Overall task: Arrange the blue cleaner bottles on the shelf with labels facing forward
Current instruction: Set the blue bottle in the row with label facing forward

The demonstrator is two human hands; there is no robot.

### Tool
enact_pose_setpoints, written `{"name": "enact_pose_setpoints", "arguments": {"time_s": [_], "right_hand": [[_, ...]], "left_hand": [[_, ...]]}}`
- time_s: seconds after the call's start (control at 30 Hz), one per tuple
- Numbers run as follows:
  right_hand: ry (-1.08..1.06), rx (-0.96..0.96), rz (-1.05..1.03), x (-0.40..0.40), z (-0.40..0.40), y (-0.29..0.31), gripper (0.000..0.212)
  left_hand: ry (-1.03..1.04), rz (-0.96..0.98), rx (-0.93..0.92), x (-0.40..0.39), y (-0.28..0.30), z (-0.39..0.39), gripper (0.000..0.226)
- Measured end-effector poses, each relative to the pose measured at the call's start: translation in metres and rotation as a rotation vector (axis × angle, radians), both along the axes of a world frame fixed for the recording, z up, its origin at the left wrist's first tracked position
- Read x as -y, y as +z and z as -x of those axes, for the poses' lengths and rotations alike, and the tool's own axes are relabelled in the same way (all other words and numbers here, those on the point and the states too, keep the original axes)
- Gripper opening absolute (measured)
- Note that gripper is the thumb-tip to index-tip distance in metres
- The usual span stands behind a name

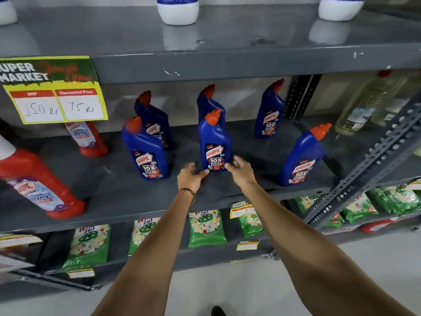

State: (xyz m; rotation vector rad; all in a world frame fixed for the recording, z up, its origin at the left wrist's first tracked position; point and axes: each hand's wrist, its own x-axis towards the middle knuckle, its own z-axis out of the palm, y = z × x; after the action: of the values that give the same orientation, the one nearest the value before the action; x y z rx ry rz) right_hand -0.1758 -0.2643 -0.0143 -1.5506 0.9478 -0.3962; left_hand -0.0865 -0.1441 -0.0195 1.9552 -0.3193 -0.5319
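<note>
Several blue cleaner bottles with red caps stand upright on the grey middle shelf (127, 197). The front centre bottle (214, 144) shows its label to me. My left hand (191, 177) and my right hand (240, 169) sit at either side of its base, fingers spread, holding nothing; the left fingertips are at or very near the base. The front left bottle (145, 151), the front right bottle (303, 158) and the back right bottle (270, 112) also face forward. Two more blue bottles (155, 117) (208, 101) stand behind, the centre one mostly hidden.
Red bathroom cleaner bottles (41, 183) (86, 137) stand at the left. A yellow price sign (54, 90) hangs from the upper shelf. Clear bottles (362, 106) fill the right bay behind a slanted metal post (373, 160). Green detergent packs (205, 226) line the shelf below.
</note>
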Motion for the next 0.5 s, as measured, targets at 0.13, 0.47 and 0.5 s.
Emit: {"name": "enact_pose_setpoints", "arguments": {"time_s": [0.13, 0.47, 0.5], "right_hand": [[0.059, 0.013, 0.024, 0.01, -0.012, -0.001, 0.065], [0.158, 0.083, 0.014, 0.019, -0.013, -0.01, 0.033], [0.162, 0.089, 0.0, 0.018, -0.01, -0.01, 0.033]], "left_hand": [[-0.068, 0.093, -0.07, 0.012, 0.001, -0.007, 0.073], [-0.154, 0.126, -0.035, 0.014, -0.001, -0.007, 0.042], [-0.148, 0.114, -0.024, 0.012, 0.0, -0.005, 0.043]]}}
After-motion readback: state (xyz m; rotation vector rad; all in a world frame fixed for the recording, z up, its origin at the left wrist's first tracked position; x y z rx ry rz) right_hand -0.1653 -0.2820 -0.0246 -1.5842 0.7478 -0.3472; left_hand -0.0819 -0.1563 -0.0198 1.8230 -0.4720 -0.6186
